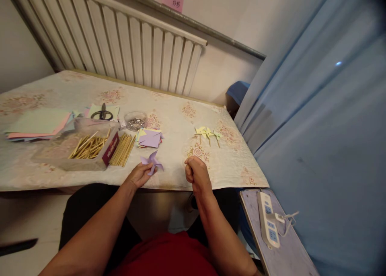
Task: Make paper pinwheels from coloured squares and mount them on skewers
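Observation:
My left hand holds a purple paper pinwheel at the near edge of the table. My right hand is closed in a fist a little to the right of it; something small may be pinched in its fingers, too small to tell. Beyond the pinwheel lies a stack of folded paper squares, purple on top. Wooden sticks lie loose beside an open box that holds more sticks. Finished yellow and green pinwheels lie at the right of the table.
Scissors rest on coloured paper, with a larger paper stack at the left. A clear dish of small metal pieces sits mid-table. A radiator runs behind. A power strip lies on a board at my right, beside a blue curtain.

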The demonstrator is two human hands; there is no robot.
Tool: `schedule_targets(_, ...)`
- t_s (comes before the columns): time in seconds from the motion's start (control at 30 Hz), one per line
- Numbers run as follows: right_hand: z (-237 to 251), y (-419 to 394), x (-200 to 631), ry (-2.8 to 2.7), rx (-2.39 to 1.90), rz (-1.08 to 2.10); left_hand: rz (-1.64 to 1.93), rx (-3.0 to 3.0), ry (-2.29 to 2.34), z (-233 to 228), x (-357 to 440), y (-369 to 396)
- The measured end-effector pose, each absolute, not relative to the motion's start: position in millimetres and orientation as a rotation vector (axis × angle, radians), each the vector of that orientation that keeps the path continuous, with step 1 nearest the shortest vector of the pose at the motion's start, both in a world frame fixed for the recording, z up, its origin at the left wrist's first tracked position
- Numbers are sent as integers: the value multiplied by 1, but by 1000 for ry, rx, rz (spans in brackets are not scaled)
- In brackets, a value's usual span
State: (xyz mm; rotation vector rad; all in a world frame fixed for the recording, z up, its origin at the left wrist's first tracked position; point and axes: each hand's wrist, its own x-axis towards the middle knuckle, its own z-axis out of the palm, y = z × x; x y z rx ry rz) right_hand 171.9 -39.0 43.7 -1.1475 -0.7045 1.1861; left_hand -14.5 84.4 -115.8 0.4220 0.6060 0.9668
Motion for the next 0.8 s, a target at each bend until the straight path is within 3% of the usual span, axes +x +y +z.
schedule_targets(0.8, 38, -36, 177, -744, -1241, 1184, 947, 437, 620, -123, -16, 87)
